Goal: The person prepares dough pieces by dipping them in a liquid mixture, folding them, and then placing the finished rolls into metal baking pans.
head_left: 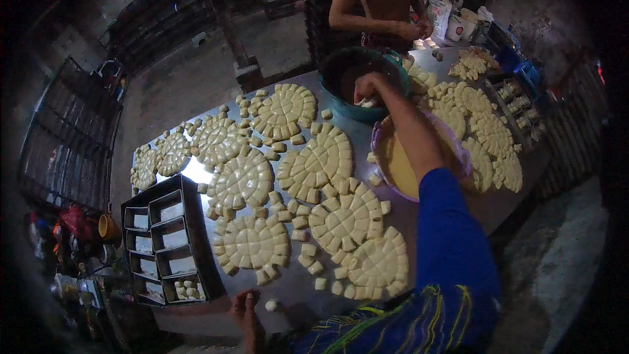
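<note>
My right hand [371,85] reaches over the table into a dark green tub [331,95], closed on a small pale piece of dough [367,101]. The depth of the tub is dark and its contents are hard to make out. At the near edge of the table is my left hand [245,308], seemingly holding nothing, its fingers loosely apart. Just right of it lies a single dough piece [272,305]. A black divided baking pan [196,229] stands at the left, with several dough balls [189,290] in its nearest compartment. Under my right forearm sits a purple-rimmed basin [466,164] of yellowish stuff.
Scored rounds of dough [252,242] and loose cut pieces cover much of the metal table [452,223]. Across it stands another person [383,0], hands together. A filled pan [517,108] is at the far right; a post [226,19] rises beyond the table.
</note>
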The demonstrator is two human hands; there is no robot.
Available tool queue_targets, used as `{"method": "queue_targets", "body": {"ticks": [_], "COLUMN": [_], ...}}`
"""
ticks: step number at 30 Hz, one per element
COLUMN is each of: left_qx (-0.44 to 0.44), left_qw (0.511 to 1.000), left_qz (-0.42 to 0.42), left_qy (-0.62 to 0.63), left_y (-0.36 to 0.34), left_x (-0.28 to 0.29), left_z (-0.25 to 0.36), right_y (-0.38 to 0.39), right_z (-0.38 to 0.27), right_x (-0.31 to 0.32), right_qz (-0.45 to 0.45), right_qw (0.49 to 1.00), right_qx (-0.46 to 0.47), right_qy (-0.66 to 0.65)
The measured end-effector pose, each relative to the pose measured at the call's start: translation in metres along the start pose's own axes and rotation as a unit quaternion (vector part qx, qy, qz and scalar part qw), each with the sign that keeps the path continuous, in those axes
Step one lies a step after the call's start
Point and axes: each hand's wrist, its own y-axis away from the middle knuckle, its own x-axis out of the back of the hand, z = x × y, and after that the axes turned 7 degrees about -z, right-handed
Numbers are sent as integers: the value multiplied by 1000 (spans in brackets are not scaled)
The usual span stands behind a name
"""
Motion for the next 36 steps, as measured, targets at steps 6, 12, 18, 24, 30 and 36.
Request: {"method": "queue_targets", "body": {"ticks": [6,12,18,24,30,36], "left_qx": [-31,6,117,154,153,147], "left_qw": [999,995,932,859,861,830], "left_qz": [-3,-31,-180,-287,-240,-232], "left_qy": [25,94,291,395,422,486], "left_y": [-2,-5,-15,-14,11,21], "left_x": [-11,-14,-54,-95,-48,-15], "left_z": [3,7,4,59,49,29], "right_y": [32,58,148,251,280,293], "right_z": [-16,18,-94,-212,-261,-293], "right_x": [3,-8,-123,-280,-357,-399], "right_qz": [-5,-25,-16,-120,-144,-127], "right_qw": [997,896,685,556,540,528], "right_qx": [79,245,471,470,428,413], "right_qy": [-24,-369,-555,-675,-710,-731]}}
